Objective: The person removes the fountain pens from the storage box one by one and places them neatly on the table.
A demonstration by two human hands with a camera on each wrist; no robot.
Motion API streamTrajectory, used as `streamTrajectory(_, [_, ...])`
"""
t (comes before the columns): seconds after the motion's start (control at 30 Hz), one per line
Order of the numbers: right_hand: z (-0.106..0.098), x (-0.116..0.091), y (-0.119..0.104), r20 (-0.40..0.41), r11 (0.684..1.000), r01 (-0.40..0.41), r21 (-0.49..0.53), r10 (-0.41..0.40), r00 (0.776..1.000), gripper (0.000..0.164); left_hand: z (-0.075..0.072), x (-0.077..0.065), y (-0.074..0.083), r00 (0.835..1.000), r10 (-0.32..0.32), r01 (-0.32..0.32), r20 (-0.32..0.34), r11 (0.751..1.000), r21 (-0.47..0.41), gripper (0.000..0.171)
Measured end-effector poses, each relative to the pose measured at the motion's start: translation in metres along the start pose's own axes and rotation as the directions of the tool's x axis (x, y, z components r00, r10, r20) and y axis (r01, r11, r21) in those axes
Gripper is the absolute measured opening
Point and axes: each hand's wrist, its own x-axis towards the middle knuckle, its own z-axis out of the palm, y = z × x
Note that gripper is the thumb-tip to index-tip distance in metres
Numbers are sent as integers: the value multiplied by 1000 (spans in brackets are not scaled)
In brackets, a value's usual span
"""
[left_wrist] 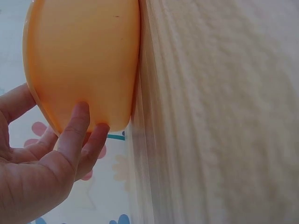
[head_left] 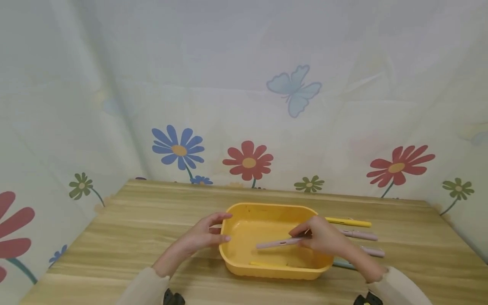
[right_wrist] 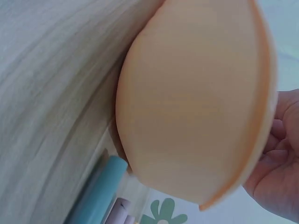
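Note:
A yellow plastic basin (head_left: 248, 272) with rounded corners stands on the wooden table. At its left end, my left hand (head_left: 202, 234) holds the rim; in the left wrist view, fingers (left_wrist: 80, 123) rest against the outer wall while another reaches the rim. Over the basin's right half, my right hand (head_left: 325, 238) pinches a pale pink pen (head_left: 278, 243), its free end pointing left above the basin floor. Low along the front inner side lies a yellow pen (head_left: 267, 264). From the right wrist camera, the basin wall hides the pinched pen.
Right of the basin, more pens lie in a column: a yellow one (head_left: 350, 222), a pale pink one (head_left: 360, 234), another pale one (head_left: 373, 251) and a teal one (head_left: 343, 264). A cloth backdrop (head_left: 213, 97) with printed flowers hangs behind the table (head_left: 126, 237).

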Motion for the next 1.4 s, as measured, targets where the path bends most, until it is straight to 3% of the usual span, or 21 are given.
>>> streamTrajectory(0.37, [-14, -21, 1, -77, 989, -45, 144, 57, 995, 22, 0, -1, 2, 1000, -5, 5, -2, 1000, 5, 61])
streamTrajectory(0.63, [-23, -33, 3, -82, 974, -75, 214, 95, 992, 25, -2, -2, 4, 999, -27, 27, -19, 999, 21, 61])
streamTrajectory(0.87, [-30, -49, 9, -123, 980, -17, 197, 42, 992, 26, -2, -2, 3, 999, -34, 34, -9, 999, -11, 61])
streamTrajectory(1.4, [-40, -94, 26, -174, 983, -142, 114, 160, 972, 27, 1, -1, 1, 999, -34, 34, -14, 999, -2, 62])
